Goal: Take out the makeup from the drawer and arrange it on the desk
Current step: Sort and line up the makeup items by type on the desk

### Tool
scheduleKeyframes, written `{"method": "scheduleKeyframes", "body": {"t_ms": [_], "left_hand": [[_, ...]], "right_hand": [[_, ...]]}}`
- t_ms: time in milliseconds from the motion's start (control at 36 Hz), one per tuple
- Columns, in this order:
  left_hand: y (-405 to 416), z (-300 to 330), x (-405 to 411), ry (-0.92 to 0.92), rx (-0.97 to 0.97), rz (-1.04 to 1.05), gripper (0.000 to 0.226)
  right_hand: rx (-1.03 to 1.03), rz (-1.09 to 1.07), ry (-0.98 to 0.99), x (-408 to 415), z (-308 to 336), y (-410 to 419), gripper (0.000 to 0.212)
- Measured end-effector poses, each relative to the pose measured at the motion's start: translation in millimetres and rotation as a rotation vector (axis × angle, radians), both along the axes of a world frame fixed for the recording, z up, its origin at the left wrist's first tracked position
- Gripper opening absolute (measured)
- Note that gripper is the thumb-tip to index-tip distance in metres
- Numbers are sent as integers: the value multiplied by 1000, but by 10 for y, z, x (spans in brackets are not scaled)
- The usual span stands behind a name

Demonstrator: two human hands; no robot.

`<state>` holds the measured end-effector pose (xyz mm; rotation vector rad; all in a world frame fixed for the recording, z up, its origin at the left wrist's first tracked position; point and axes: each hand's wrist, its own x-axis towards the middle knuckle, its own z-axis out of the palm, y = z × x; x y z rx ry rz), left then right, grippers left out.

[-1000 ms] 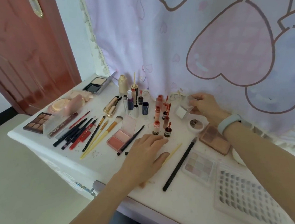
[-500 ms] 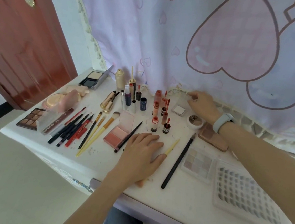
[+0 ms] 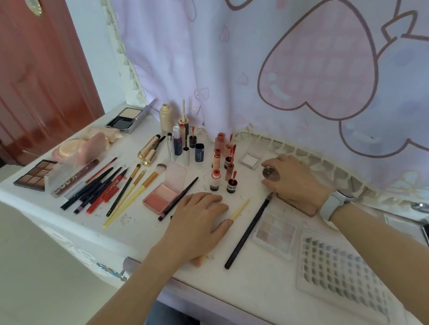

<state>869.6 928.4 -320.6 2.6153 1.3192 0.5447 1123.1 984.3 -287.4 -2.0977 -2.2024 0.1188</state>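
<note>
Your right hand (image 3: pixel 294 180) is up near the back of the white bench (image 3: pixel 249 288), fingers curled around a small round pot (image 3: pixel 270 173) with a dark top, gripping it right on the surface, just right of the little clear square compact (image 3: pixel 250 160). Part of a brown palette (image 3: pixel 298 206) pokes out from under that wrist, which has a pale watch band (image 3: pixel 333 205) on it. Your left hand (image 3: pixel 198 224) is flat on the bench with fingers relaxed and spread, not gripping anything, though it lies over a yellow-handled brush (image 3: pixel 240 210) whose tip sticks out past your thumb. Just right of that there's a long black brush (image 3: pixel 248 229) lying diagonally, then a pastel eyeshadow palette (image 3: pixel 275 234) and a clear lash tray (image 3: pixel 340 277) near the front right. Left of your left hand sits an open pink blush compact (image 3: pixel 163 195) with a thin dark pencil (image 3: pixel 178 199) lying across its edge. Behind it the little red lip tint bottles (image 3: pixel 223 163) are standing upright in a cluster, with a group of taller tubes and bottles (image 3: pixel 181 141) further left. The pencils and brushes (image 3: pixel 108 187) are fanned out at the left, next to a brown contour palette (image 3: pixel 35 174), powder puffs (image 3: pixel 81 146) and an open powder compact (image 3: pixel 128 119) at the back corner.
</note>
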Motion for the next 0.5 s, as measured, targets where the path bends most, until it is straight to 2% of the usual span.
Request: {"method": "scheduleKeyframes", "body": {"t_ms": [111,222,278,361,444,500], "left_hand": [[-5,7,-1,-7,-6,-9,46],[-45,59,15,-136,31,-21,41],[-75,119,50,-235,51,-30,43],[-123,229,145,-364,2,-56,58],[-158,327,264,-438,-17,-123,70],[-173,352,319,-477,19,-149,66]], "right_hand": [[129,14,308,-18,56,-85,41],[126,-60,698,-121,237,-301,28],[2,-115,928,-219,335,-455,29],[-308,-150,1319,-349,379,-661,42],[-468,-131,1424,-449,373,-802,53],[-503,-120,1455,-497,386,-855,60]]}}
